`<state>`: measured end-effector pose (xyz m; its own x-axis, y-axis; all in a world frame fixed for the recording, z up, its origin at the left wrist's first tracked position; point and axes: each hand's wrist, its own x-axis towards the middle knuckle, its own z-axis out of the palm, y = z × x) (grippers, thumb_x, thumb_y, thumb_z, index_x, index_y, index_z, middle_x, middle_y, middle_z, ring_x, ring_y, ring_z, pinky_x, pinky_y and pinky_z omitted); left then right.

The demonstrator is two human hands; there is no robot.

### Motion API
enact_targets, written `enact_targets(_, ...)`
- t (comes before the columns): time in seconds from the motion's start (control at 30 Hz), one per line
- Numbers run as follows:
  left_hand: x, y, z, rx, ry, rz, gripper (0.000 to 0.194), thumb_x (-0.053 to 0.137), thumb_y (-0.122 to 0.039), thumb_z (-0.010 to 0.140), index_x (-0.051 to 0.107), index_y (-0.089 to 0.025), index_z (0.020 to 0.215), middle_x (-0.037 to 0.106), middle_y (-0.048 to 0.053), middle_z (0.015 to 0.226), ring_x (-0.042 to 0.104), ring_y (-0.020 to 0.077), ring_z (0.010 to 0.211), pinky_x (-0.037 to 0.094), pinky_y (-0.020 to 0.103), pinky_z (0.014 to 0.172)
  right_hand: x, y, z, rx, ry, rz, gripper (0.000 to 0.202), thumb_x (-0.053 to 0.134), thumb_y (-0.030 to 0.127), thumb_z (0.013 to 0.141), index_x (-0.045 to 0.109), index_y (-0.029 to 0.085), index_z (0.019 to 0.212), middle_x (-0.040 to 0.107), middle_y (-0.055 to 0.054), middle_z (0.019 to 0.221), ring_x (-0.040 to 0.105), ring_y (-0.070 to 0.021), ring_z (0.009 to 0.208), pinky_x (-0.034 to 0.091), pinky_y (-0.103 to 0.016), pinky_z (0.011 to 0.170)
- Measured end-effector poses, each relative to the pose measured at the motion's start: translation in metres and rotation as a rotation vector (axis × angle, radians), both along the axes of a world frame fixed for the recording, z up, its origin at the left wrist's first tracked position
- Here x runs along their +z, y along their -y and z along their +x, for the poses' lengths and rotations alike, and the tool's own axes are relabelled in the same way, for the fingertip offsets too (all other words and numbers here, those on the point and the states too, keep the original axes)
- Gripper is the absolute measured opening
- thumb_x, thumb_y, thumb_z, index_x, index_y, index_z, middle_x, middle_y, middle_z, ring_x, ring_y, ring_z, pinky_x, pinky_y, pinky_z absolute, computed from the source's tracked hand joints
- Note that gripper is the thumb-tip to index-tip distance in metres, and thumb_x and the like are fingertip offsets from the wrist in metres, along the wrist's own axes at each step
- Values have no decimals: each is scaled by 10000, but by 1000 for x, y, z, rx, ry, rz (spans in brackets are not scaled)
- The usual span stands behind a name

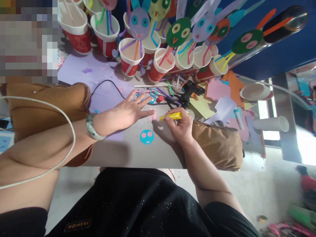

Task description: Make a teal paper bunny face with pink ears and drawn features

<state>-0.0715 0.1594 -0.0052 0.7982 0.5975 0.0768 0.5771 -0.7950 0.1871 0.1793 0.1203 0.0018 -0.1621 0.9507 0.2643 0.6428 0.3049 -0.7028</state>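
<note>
My left hand (125, 110) lies palm down with its fingers spread, one fingertip touching a small pink paper piece (153, 115) on the table. In my right hand (181, 126) is a short yellow tube (174, 116) that looks like a glue stick. It is gripped between thumb and fingers, its tip pointing left, close to the pink paper. Just below the hands lies a round blue paper face (146, 137) with two pink circles and a small pink triangle on it. Paper scraps and a small red cap (160, 99) lie beyond my fingers.
Several red paper cups (161, 64) holding straws with paper animal faces stand at the back. A tan pouch (217, 144) sits beside my right forearm; a brown bag (49, 105) is on the left. Coloured paper (222, 108) and a black clamp-like device (191, 93) lie to the right.
</note>
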Motion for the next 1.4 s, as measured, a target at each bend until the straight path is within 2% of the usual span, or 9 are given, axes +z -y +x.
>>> enact_targets(0.1, 1, 1, 1, 3, 0, 4, 555, 518, -117, 996, 526, -370, 1490, 378, 101, 1689, 353, 336, 1546, 244, 653, 1224, 0, 0, -1, -51, -1, -7, 158, 693, 381, 849, 602, 252, 839, 671, -11, 757, 616, -207, 759, 518, -372, 732)
enact_targets(0.27, 1, 2, 1, 15, -19, 11, 550, 484, -133, 1015, 512, -332, 1527, 361, 125, 1693, 338, 362, 1551, 220, 662, 1230, 2, 0, -4, 39, 47, -96, 132, 684, 355, 851, 613, 248, 821, 668, -4, 729, 616, -204, 769, 512, -350, 734)
enact_targets(0.5, -4, 1, -1, 7, 14, -1, 570, 504, -153, 1009, 495, -369, 1537, 361, 101, 1698, 339, 349, 1553, 215, 665, 1238, 2, -2, -2, 9, 35, -85, 192, 704, 420, 872, 627, 247, 834, 687, -11, 750, 632, -207, 757, 523, -362, 751)
enact_targets(0.57, -3, 1, 0, 8, -12, 16, 573, 490, -153, 1012, 485, -366, 1544, 362, 104, 1693, 336, 358, 1550, 227, 671, 1229, 4, -4, 0, 30, 17, -131, 184, 701, 400, 863, 617, 248, 804, 661, 4, 695, 624, -195, 711, 519, -343, 708)
enact_targets(0.7, 1, 2, 1, 13, -21, 23, 568, 493, -139, 1012, 505, -398, 1516, 385, 85, 1678, 361, 339, 1532, 266, 652, 1213, 5, -6, 3, -77, -120, -144, 141, 652, 360, 872, 594, 249, 808, 609, 40, 617, 547, -145, 550, 457, -295, 571)
enact_targets(0.93, -3, 1, -1, 9, 12, -2, 579, 527, -162, 1012, 485, -388, 1544, 363, 93, 1696, 342, 343, 1547, 225, 657, 1239, -1, -3, -1, -42, -26, -73, 228, 695, 465, 889, 630, 247, 880, 686, -2, 772, 617, -183, 706, 501, -335, 691)
enact_targets(1.1, 0, 2, -1, 2, 3, 19, 626, 488, -105, 995, 477, -402, 1546, 380, 89, 1683, 342, 347, 1548, 258, 661, 1229, -5, -4, -1, -84, -56, -52, 250, 657, 498, 931, 632, 250, 940, 689, -14, 787, 611, -178, 676, 500, -342, 677)
enact_targets(1.27, 1, 2, 0, -8, -52, 36, 599, 471, -105, 996, 491, -353, 1542, 379, 120, 1671, 295, 373, 1568, 242, 674, 1228, -2, -6, -3, -57, 15, -10, 222, 688, 463, 879, 633, 249, 862, 692, -18, 770, 620, -206, 761, 509, -358, 726)
enact_targets(1.4, 1, 1, 0, -1, -56, 29, 585, 447, -136, 1015, 466, -370, 1550, 366, 109, 1684, 322, 358, 1553, 254, 671, 1217, 2, -6, -1, -20, -20, -109, 140, 656, 363, 843, 595, 247, 791, 642, 11, 671, 574, -175, 632, 490, -332, 644)
